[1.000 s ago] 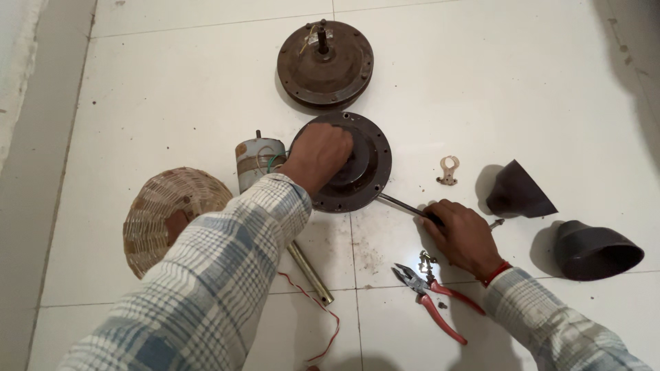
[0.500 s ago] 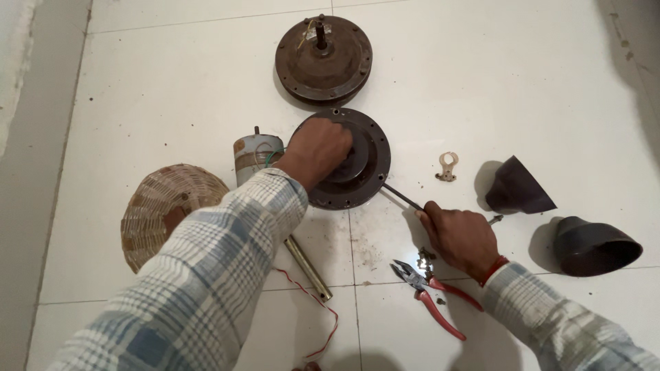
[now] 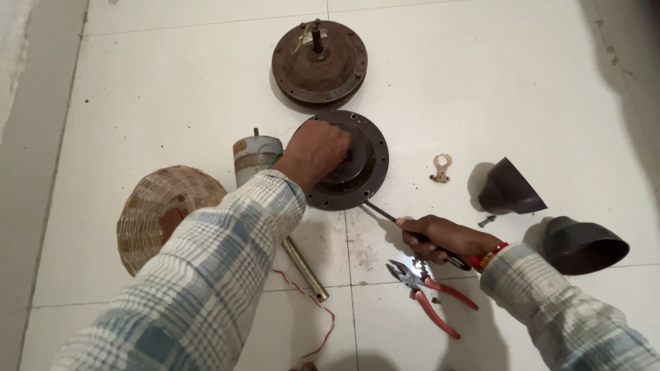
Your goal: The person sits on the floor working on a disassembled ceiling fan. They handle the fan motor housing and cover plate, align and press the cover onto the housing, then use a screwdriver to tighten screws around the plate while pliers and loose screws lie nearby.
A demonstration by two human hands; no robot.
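Rusty brown metal fills the middle of the white tiled floor (image 3: 481,82): a round motor cover (image 3: 357,165) lies flat there, and it is pressed down by the left hand (image 3: 317,152), whose grip is spread over the raised centre with the fingers curled onto it. The right hand (image 3: 440,237) is closed around the handle of a screwdriver (image 3: 385,214), the grip pressed together on it, and the thin shaft is pointed at the near rim of the cover. Compared with a second ago, the right hand is seen a little farther from the cover and more of the bare shaft is exposed; the tip is now laid at the edge of the rim, though whether it is wedged under the rim cannot be told. The left hand is kept in the same place on top. From this it is judged that prying at the rim is in hand, with the cover held steady.

Red-handled pliers (image 3: 430,292) are left on the floor just beside the right wrist. A second round housing (image 3: 320,63) with a stub shaft is set beyond the cover. A cylindrical capacitor (image 3: 256,152) stands to the left, a woven coil (image 3: 161,213) farther left, and two dark cone-shaped caps (image 3: 509,189) lie to the right.
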